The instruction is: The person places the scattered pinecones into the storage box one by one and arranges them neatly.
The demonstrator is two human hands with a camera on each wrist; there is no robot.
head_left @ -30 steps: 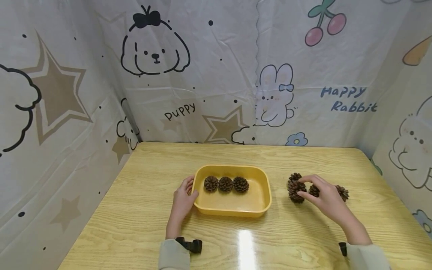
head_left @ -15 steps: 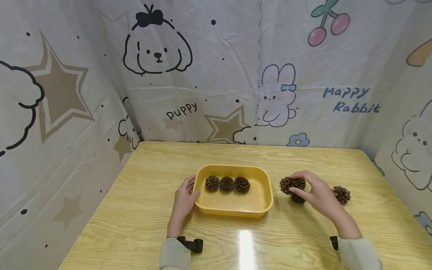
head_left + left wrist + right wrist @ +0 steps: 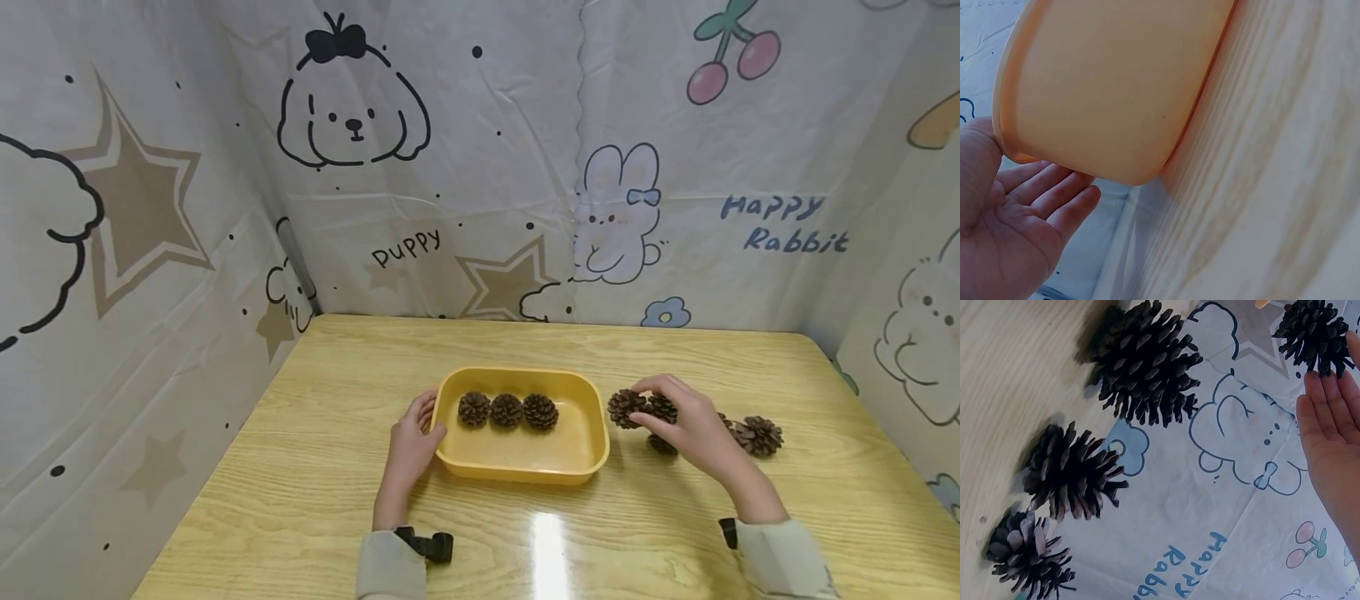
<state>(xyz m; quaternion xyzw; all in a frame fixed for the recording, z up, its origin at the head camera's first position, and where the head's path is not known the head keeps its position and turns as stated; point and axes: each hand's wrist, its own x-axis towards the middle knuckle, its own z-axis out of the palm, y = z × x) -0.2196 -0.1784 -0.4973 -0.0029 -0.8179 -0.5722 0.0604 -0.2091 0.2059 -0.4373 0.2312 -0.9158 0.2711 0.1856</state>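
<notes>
A yellow plastic tray [image 3: 517, 476] sits on the table with three brown pine cones in a row inside, the rightmost pine cone [image 3: 540, 412] near the middle. My left hand [image 3: 411, 442] holds its left end, thumb at the rim and fingers along the outer wall; in the left wrist view the palm of the left hand [image 3: 1016, 231] faces up. Just off the tray's right end, my right hand [image 3: 686, 421] pinches another pine cone [image 3: 626, 408] between thumb and fingers. In the right wrist view this held pine cone [image 3: 1314, 334] appears raised off the table.
Several loose pine cones lie right of the tray, partly behind the right hand, including a rightmost pine cone [image 3: 760, 437]. The wooden table [image 3: 300, 492] ends at a patterned white curtain [image 3: 480, 108] behind and at both sides.
My right hand has taken a pine cone from the loose group and carried it left toward the tray. The left hand stays at the tray's left end.
</notes>
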